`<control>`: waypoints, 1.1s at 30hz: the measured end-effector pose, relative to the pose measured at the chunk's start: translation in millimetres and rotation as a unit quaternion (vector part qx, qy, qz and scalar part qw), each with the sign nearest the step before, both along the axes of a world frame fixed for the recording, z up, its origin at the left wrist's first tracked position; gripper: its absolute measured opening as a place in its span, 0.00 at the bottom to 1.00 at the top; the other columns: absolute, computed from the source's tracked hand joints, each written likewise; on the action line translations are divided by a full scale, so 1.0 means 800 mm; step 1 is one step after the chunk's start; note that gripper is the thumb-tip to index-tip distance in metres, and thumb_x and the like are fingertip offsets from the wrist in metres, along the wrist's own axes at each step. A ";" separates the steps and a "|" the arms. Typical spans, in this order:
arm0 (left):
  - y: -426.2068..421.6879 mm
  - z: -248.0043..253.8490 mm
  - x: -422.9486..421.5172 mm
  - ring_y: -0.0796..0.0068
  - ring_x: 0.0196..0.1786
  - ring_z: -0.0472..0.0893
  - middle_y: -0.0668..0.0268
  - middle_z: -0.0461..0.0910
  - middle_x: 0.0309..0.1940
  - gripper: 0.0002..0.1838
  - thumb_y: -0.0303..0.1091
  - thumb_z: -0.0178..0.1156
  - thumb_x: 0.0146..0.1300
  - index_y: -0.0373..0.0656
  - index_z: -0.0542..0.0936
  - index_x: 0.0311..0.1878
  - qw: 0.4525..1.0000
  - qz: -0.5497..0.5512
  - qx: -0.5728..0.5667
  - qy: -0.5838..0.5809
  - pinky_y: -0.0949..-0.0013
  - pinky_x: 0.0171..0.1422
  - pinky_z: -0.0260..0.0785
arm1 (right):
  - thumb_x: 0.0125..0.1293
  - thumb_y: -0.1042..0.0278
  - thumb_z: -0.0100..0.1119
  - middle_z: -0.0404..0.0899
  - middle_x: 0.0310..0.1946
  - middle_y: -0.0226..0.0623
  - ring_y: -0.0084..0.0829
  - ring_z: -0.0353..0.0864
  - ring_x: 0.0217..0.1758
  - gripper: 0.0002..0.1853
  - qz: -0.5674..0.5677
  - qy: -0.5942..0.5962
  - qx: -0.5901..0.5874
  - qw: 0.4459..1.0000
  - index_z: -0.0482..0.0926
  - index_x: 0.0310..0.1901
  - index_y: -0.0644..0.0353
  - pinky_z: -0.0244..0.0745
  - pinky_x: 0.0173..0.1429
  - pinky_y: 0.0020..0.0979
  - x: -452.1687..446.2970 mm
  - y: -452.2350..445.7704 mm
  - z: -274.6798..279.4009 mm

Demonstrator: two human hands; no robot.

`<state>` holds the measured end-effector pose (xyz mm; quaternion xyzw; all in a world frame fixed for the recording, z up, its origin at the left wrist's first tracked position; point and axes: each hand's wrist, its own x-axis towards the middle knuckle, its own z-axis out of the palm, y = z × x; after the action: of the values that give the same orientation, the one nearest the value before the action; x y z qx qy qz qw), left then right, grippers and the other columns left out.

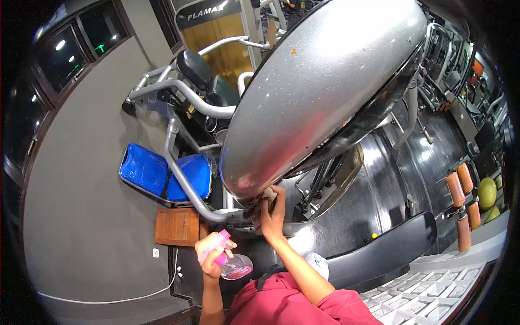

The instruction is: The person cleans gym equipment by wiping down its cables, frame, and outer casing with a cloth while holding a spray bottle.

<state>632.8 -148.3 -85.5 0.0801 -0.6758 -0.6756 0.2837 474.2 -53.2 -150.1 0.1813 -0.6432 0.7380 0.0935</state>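
My left hand (pixel 208 254) is closed around the neck of a clear spray bottle (pixel 237 268) with a pink head, held low in front of my body. A little liquid seems to show at the bottle's base. My right hand (pixel 272 214) reaches up to the lower end of a large silver machine cover (pixel 309 103). Its fingers press a crumpled cloth (pixel 269 193) against that end; part of the cloth is hidden by the hand. Small droplets and a few specks dot the glossy cover.
Left of the cover are curved grey frame tubes (pixel 181 179), a blue seat (pixel 189 176) and a wooden box (pixel 177 227). A black padded bench (pixel 384 249) lies to the right. Orange rollers (pixel 456 189) and green balls (pixel 487 193) stand at far right.
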 end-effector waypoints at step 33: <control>-0.005 -0.059 0.039 0.69 0.19 0.78 0.50 0.82 0.27 0.19 0.38 0.54 0.54 0.25 0.80 0.32 0.995 0.059 0.073 -0.019 0.72 0.25 0.70 | 0.46 0.77 0.72 0.79 0.39 0.33 0.36 0.83 0.37 0.25 0.008 0.225 0.276 0.934 0.87 0.49 0.44 0.80 0.41 0.32 -0.002 0.034 -0.013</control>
<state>664.3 -152.6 -132.7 0.1531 -0.6236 -0.7038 0.3039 472.2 -25.8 -160.1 0.3667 -0.7822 0.4717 0.1765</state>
